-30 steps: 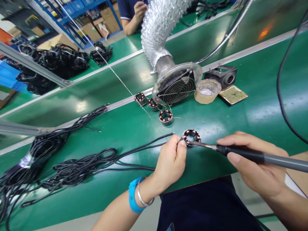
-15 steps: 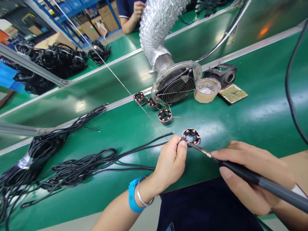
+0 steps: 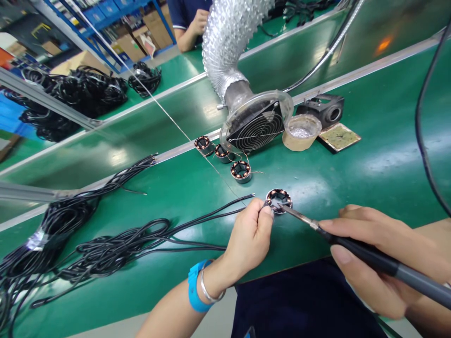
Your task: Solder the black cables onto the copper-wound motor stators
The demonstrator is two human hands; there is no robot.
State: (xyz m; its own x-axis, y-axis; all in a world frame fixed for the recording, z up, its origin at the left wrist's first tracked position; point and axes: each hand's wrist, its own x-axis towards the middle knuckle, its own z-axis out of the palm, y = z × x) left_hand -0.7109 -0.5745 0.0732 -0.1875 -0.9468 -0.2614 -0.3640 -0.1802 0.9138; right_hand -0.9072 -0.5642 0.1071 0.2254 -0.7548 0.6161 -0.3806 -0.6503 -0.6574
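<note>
My left hand (image 3: 249, 232) is closed in a pinch on a black cable (image 3: 211, 217), whose end comes out at the near left rim of a ring-shaped stator (image 3: 286, 197) with copper windings. A thin wire (image 3: 221, 177) slants down from the upper left to the same fingers; whether they grip it too is hidden. Held like a pen, the soldering iron (image 3: 369, 256) is in my right hand (image 3: 384, 234). Its tip points left and lies over the stator's near rim, close to my left fingertips. Contact of the tip with the stator cannot be made out.
Several similar stators (image 3: 241, 172) stand beyond, by the fume extractor (image 3: 259, 126). A tub (image 3: 301, 133), a sponge tray (image 3: 338, 137) and an iron holder (image 3: 322, 110) sit right of it. Cable bundles (image 3: 116, 246) cover the left. A co-worker's arm (image 3: 190, 35) rests across the bench.
The soldering iron and my right hand have shifted slightly right and down, the tip showing a little apart from my left fingertips. My left hand and the stator stay nearly in place.
</note>
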